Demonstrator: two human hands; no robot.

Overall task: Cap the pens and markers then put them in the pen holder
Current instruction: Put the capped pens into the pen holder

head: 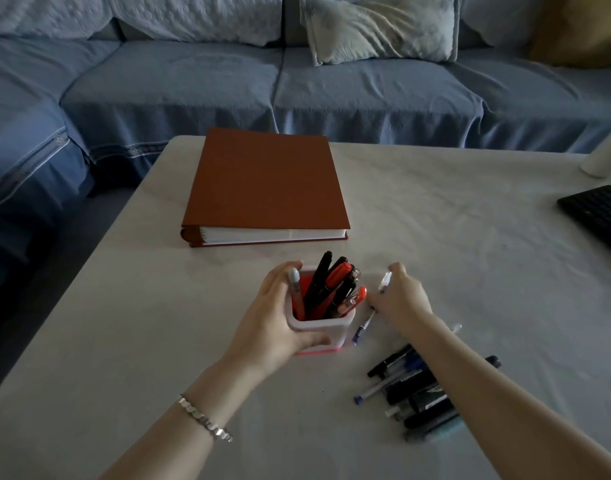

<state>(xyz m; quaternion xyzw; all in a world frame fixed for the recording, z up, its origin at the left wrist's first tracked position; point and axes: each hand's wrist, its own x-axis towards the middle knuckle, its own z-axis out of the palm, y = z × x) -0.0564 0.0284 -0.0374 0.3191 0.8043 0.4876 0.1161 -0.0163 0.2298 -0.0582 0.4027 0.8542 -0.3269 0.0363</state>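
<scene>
Fingers [290, 268] of the left hand [276, 317] are curling round a white square plastic pen holder with a red base [326, 332], thumb pressing its near wall. Those of the right hand [401, 299] are pinching a slim clear pen with a blue grip [364, 325] just right of the holder. Far beyond the fingers a blue fabric sofa [193, 91] is stretching; beneath them a white-covered table [453, 244] is spreading. Ahead, a brown hardcover binder [266, 181] is lying flat; far right, a black keyboard [598, 216]. Black and red pens [331, 285] are standing in the holder. Behind the right fingers, under the forearm, loose black and blue pens and markers [408, 393] are lying piled. A silver chain bracelet [203, 419] is circling the left wrist.
</scene>
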